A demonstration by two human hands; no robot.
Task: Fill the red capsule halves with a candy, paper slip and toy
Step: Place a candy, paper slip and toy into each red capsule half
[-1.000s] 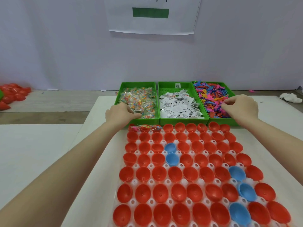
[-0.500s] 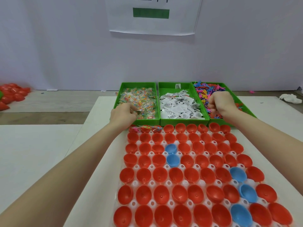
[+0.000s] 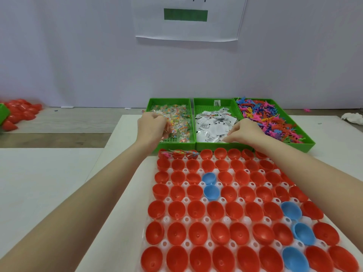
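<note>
White table fills lower frame, pale wall behind with paper sign top centre. White tray of red capsule halves (few blue) lower centre, cups facing up. Left hand curled in candy bin, gripping candies. Right hand pinching paper slips in middle bin. Toys upper right.

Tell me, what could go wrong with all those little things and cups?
The right hand picks at loose paper slips in the middle bin; two might stick together and land in one cup. The left hand digs in the wrapped candies, so some might spill over the rim. Blue halves sit among the red capsule halves, so one could get filled by mistake.
</note>
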